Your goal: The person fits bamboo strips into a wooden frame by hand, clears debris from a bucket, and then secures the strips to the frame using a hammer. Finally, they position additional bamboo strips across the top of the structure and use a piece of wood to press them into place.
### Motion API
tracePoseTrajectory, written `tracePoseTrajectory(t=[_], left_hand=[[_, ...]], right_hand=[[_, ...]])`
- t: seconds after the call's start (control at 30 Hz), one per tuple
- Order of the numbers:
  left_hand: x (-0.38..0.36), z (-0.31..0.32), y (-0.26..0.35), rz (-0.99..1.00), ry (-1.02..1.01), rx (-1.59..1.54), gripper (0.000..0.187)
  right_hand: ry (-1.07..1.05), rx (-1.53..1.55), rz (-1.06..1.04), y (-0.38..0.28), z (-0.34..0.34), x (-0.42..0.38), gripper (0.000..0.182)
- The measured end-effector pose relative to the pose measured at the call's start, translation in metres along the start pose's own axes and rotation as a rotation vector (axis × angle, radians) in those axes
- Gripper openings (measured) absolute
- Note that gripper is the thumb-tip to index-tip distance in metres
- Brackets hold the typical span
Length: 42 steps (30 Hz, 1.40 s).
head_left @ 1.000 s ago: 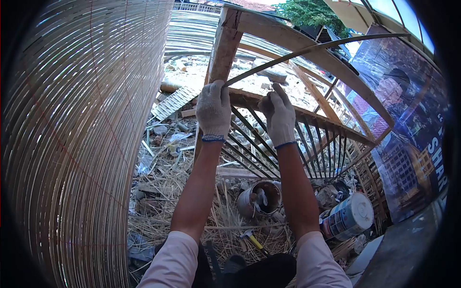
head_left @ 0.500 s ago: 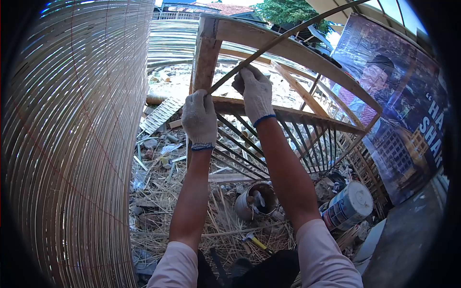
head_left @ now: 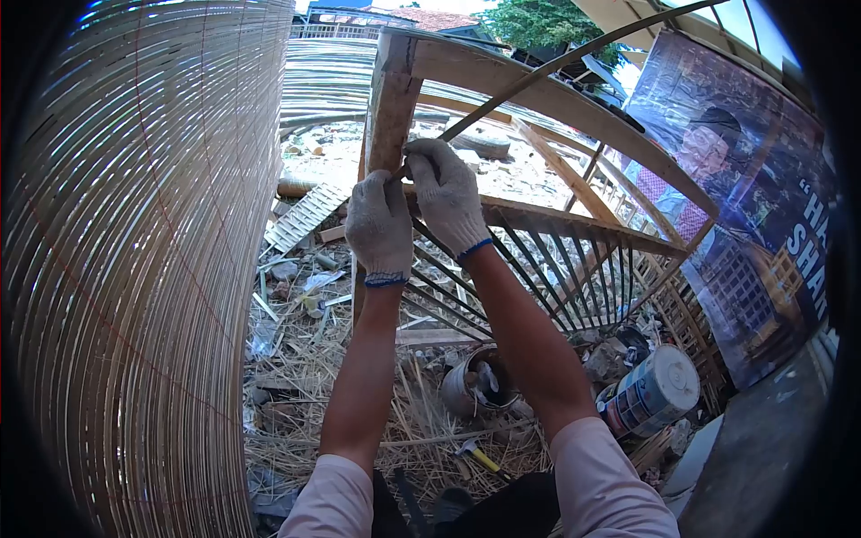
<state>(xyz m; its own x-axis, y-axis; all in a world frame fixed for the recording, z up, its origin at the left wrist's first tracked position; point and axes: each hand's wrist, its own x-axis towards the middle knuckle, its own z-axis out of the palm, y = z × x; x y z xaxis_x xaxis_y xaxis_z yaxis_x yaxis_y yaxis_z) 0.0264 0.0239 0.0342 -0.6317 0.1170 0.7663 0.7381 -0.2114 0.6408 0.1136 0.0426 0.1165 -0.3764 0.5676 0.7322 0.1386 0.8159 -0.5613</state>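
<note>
A long, slightly bowed bamboo strip [head_left: 556, 67] slants from the upper right down to my gloved hands. Around its lower end, my left hand [head_left: 379, 224] is closed, with the thumb side up. My right hand [head_left: 446, 197] pinches the strip just beside it, so the two gloves nearly touch; the strip's tip is hidden by the fingers. Both hands are in front of the thick post [head_left: 393, 117] of a wooden frame, whose top rail [head_left: 556, 90] runs off to the right. Thin dark slats [head_left: 543, 260] fan out below the frame's lower rail.
A tall bamboo blind [head_left: 161, 269] hangs along the left. Straw and scraps litter the ground, with a hammer [head_left: 482, 455], an open bucket [head_left: 459, 390] and a tilted paint pail [head_left: 659, 390]. A printed banner [head_left: 717, 296] stands at right. A tyre [head_left: 482, 143] lies beyond the frame.
My right hand has slid down and left along the strip, coming close to my left hand. The left hand keeps its hold near the post, and the view has shifted slightly.
</note>
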Motion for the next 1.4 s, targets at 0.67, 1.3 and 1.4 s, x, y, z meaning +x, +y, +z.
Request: tracePoseTrajectory(t=[0.67, 1.3, 1.4], left_hand=[[0.029, -0.002, 0.028, -0.651, -0.135, -0.959, 0.028], [-0.006, -0.007, -0.009, -0.177, 0.137, -0.29, 0.016], [-0.013, -0.007, -0.011, -0.274, 0.066, -0.381, 0.016]], right_hand=[[-0.119, 0.076, 0.087, 0.005, -0.008, 0.007, 0.028], [-0.178, 0.019, 0.16, -0.001, -0.025, 0.032, 0.039], [-0.222, -0.03, 0.196, 0.01, -0.029, 0.039, 0.045]])
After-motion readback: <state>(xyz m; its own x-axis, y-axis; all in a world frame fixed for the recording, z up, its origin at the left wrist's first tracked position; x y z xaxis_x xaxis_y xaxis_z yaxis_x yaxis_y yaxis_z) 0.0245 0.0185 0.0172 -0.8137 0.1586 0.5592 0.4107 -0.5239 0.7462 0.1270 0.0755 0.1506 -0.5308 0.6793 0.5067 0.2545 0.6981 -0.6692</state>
